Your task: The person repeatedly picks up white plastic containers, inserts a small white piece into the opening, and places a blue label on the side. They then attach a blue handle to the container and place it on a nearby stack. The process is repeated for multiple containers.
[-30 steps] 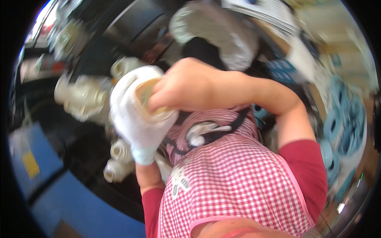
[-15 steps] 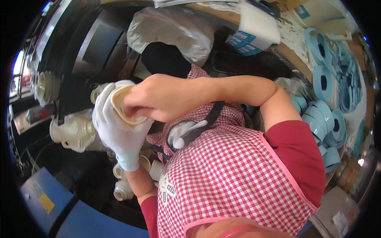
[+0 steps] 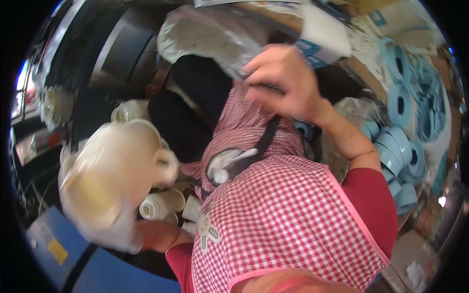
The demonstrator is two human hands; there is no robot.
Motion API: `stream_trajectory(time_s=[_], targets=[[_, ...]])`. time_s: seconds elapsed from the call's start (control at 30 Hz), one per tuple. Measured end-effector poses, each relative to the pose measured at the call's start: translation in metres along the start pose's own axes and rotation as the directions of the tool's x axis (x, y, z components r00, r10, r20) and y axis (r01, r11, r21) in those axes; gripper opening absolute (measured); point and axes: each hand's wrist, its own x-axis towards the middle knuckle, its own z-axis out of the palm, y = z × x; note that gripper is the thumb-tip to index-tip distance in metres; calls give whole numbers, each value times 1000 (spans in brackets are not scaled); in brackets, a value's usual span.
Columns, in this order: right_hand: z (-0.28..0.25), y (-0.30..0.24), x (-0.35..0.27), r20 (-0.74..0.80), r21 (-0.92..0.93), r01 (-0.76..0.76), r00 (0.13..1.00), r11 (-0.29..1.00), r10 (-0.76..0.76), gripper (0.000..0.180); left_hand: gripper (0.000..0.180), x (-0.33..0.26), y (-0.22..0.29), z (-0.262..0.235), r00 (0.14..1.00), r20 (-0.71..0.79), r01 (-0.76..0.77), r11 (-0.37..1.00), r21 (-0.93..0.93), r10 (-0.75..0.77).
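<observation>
One cream fitting (image 3: 119, 154), left of the frame, its lower end clasped by my gloved left hand (image 3: 115, 233); probably light, stiff, slick, best held round the body; my right hand (image 3: 288, 80), upper centre, half-curled, too blurred to tell what it holds

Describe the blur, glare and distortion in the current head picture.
Head view: the gloved left hand and the cream part are heavily smeared; head view: the bare right hand is blurred, the checked apron clearer; head view: a bright spot glares near the right rim; head view: fisheye curvature, black corners.
</observation>
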Motion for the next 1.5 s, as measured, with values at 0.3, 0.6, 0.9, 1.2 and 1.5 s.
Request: stream_trajectory(time_s=[0.3,0.6,0.9,1.2,1.5], targets=[[-85,111,-100,-207,-553,-281,958,784,198,31,53,115,-168,66,752,484,650,379,-659,-449],[-76,114,-98,-578,-210,-453,772,867,264,21,50,103,-219,127,814,247,564,816,-124,-526],[-66,106,-100,-290,-643,-92,948,761,-131,23,55,59,-145,146,955,264,230,897,-377,-134],[-53,101,-95,-463,-358,-474,838,804,288,29,49,58,-146,149,946,258,293,866,-406,-199],[-53,107,-94,-386,-516,-391,900,762,201,25,46,57,-153,155,953,236,279,848,-452,-187]])
